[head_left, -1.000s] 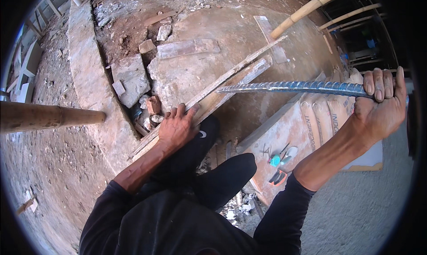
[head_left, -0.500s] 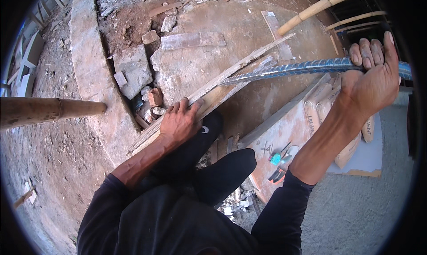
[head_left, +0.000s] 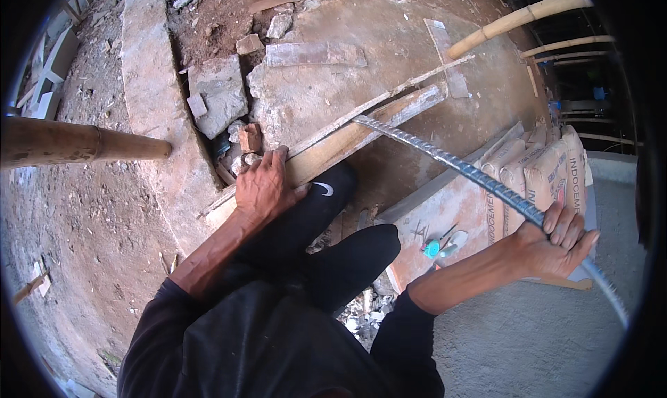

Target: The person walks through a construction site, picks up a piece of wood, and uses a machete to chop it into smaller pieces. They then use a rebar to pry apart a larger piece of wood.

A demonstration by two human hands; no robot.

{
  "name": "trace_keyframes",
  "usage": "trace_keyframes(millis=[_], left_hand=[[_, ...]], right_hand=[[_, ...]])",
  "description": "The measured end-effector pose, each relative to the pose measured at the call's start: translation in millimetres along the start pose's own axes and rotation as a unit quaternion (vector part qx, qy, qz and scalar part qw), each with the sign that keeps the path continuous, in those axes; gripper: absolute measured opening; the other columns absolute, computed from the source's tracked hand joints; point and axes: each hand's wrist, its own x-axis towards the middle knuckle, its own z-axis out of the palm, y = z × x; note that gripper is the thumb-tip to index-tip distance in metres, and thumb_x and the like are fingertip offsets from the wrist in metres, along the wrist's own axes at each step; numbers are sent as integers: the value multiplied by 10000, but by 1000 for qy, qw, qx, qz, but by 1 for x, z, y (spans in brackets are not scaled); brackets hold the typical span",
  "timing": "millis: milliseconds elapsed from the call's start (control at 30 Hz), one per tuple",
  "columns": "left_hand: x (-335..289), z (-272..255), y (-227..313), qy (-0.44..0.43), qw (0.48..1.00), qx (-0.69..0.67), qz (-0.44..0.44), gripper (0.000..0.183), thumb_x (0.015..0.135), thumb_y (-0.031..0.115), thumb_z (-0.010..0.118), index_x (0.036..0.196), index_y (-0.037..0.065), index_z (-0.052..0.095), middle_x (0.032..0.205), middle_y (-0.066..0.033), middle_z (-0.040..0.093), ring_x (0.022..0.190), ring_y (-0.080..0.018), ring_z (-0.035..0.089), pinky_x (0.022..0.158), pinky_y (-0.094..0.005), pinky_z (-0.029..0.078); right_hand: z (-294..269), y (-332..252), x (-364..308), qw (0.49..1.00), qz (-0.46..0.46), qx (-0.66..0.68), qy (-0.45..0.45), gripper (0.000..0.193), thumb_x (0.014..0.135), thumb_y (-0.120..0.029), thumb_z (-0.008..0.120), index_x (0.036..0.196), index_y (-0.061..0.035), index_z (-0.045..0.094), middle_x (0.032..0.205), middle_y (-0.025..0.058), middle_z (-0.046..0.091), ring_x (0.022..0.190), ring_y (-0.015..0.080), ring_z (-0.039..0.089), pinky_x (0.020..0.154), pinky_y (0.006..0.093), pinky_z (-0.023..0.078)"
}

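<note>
A long wooden beam point(head_left: 410, 108) with a thin, rough-edged plank point(head_left: 406, 84) along its far side lies slanting across my knees. My left hand point(head_left: 261, 184) is closed over the near-left part of this timber, fingers over the far edge and thumb on the near side. My right hand point(head_left: 557, 244), out to the right, is wrapped round a ribbed steel rebar point(head_left: 464, 167). The rebar's far end sits at the seam between plank and beam; from there it slopes down to the right, past my fist. How deep its tip goes is hidden.
Cement bags point(head_left: 538, 172) are stacked at the right. A board point(head_left: 465, 224) near my knees carries a turquoise tool point(head_left: 431, 249) and nails. Broken concrete point(head_left: 219, 96) and a brick piece point(head_left: 249, 138) lie at the left. Bamboo poles point(head_left: 87, 142) stand at both sides.
My right hand has swung the rebar down and toward me from its raised position. More of the beam's face shows beside the plank. My left hand stays on the timber.
</note>
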Motion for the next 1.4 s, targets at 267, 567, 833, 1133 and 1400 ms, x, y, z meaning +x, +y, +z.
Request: trace_keyframes(millis=[267,567,833,1133,1400], left_hand=[[-2,-10,5,-31,999,-5,-12,850,744,493,829,1368,53,454,1206,-178,634,1121,-391,653,911,-505,535],[-26,35,24,23,999,7,36,810,759,467,814,1359,55,459,1213,-170,625,1136,-384,636,978,-496,503],[-39,53,26,83,995,-2,52,795,735,413,847,1355,67,490,1186,-133,629,1083,-345,645,940,-453,515],[-34,38,23,56,997,-21,46,812,717,408,857,1364,84,490,1218,-125,633,1142,-333,632,976,-457,502],[-26,28,20,29,998,-34,39,863,696,403,873,1380,74,462,1203,-139,630,1128,-331,637,953,-452,510]], right_hand=[[-108,14,-40,988,41,23,149,431,1086,-237,441,677,-191,311,571,-22,267,430,86,265,398,251,297],[42,19,53,923,73,108,-362,382,1095,-339,451,783,-144,553,637,-29,342,537,83,367,475,241,363],[252,87,3,923,19,-114,-367,202,945,-180,669,801,-45,620,587,-23,492,473,109,464,441,311,365],[319,189,-22,860,37,-167,-480,421,927,-250,683,833,156,627,716,279,658,660,301,675,619,468,500],[185,77,37,936,-17,26,-352,204,1030,-130,518,953,50,576,709,74,487,580,137,470,515,283,414]])
